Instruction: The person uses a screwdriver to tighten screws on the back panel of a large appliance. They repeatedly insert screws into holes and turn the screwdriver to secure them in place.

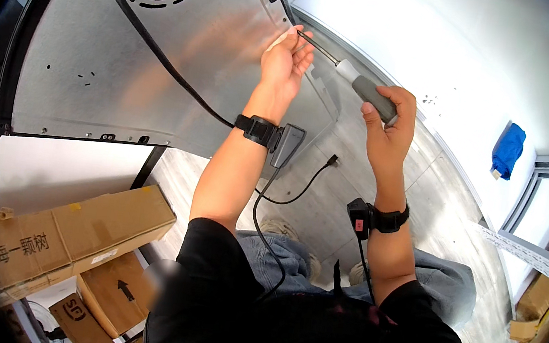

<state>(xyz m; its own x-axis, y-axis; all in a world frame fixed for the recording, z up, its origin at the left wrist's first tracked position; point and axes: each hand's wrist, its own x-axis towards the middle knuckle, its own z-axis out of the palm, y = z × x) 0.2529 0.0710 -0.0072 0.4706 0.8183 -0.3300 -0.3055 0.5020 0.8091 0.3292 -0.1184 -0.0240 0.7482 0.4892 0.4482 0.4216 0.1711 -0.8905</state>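
At two o'clock, right hand (pixel 392 117) clamped on screwdriver (pixel 372 96); tip hidden at twelve, left hand (pixel 289 54), can't tell grip.

Upper left of frame: appliance panel (pixel 212 63), cable (pixel 159 53) across it. Upper centre: my left hand (pixel 283 64), at the panel's right edge. Right of that: screwdriver (pixel 373 99), tip beside my left hand, handle in my right hand (pixel 389 134). Centre: plug (pixel 332 160) above the floor tiles (pixel 437 203) in frame. Lower left: long carton (pixel 113 224), smaller cartons (pixel 101 294) below. Right edge: rack (pixel 529 253), cardboard (pixel 538 296) at its lower part, cloth bundle (pixel 508 151) to its upper left.
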